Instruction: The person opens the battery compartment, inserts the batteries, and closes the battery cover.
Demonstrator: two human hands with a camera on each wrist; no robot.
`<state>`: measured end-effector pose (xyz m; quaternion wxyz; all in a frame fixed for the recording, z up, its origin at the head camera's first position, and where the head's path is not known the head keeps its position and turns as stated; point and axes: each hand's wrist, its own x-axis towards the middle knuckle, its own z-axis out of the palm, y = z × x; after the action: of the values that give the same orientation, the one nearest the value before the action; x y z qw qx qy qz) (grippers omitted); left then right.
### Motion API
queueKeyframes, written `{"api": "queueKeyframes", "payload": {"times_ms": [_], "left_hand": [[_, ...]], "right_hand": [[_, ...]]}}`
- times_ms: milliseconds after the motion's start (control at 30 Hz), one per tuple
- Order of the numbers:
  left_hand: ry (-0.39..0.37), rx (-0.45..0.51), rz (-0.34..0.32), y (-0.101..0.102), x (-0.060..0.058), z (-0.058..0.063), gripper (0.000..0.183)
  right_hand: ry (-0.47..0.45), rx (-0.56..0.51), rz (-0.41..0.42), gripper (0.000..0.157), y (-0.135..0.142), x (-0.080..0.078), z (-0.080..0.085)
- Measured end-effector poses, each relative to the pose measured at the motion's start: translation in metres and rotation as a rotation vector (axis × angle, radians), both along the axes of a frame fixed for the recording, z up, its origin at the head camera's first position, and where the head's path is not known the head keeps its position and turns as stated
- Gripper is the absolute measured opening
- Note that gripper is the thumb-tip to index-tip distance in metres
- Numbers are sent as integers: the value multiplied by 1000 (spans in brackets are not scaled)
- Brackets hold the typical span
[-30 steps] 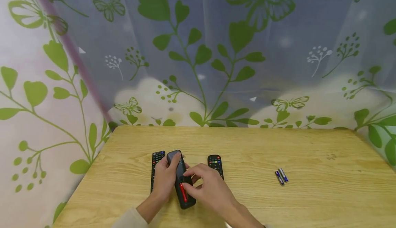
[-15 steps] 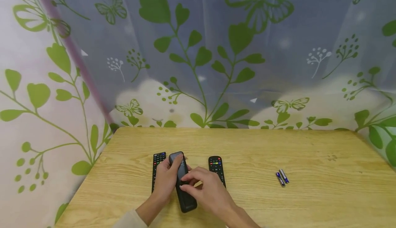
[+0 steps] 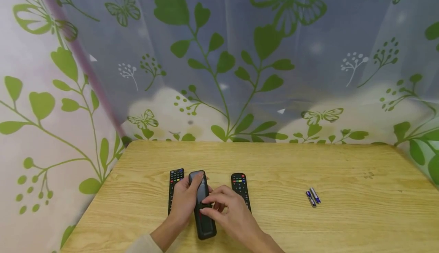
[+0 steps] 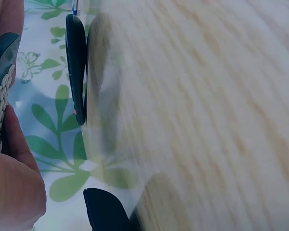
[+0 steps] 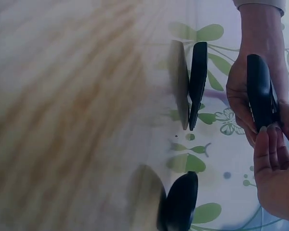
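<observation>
In the head view my left hand (image 3: 184, 196) grips a black remote control (image 3: 207, 230) with its back upward, the thumb lying along its far part. Pale buttons face the table in the left wrist view, where the left hand (image 4: 14, 190) holds the same remote control (image 4: 2, 103). My right hand (image 3: 234, 216) pinches with thumb and forefinger at the middle of its back, where the battery compartment is. A thin red sliver (image 3: 201, 215) shows by that thumb. I cannot tell what exactly lies between the two fingertips. In the right wrist view, right fingers (image 5: 272, 149) meet one end of the remote.
A second black remote (image 3: 176, 175) lies left of the hands, partly covered by the left one. Just right of them is a third remote (image 3: 239, 186), buttons up. Two blue-and-silver batteries (image 3: 313, 197) lie farther right on the wooden table (image 3: 360, 215). Leaf-patterned cloth (image 3: 223, 74) hangs behind.
One second ago a long red strip showed in the compartment. Half a second ago the back looked all black; now a small red sliver shows. The held remote has shifted slightly toward me.
</observation>
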<state>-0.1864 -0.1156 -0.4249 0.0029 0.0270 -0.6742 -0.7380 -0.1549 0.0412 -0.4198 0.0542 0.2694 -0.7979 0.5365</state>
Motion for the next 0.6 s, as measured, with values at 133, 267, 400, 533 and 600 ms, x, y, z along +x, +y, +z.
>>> {"api": "queueKeyframes", "payload": {"times_ms": [133, 267, 400, 533, 600], "left_hand": [[-4, 4, 3, 0, 0, -1, 45], [-2, -3, -5, 0, 0, -2, 46], [7, -6, -14, 1, 1, -1, 46], [10, 4, -21, 2, 2, 0, 46], [3, 1, -24, 2, 3, 1, 46]], "right_hand": [[-24, -25, -13, 15, -1, 0, -3], [-79, -71, -21, 14, -3, 1, -4], [-109, -99, -24, 14, -4, 2, -4], [-72, -83, -2, 15, -3, 1, -5], [-52, -68, 19, 15, -2, 0, -5]]}}
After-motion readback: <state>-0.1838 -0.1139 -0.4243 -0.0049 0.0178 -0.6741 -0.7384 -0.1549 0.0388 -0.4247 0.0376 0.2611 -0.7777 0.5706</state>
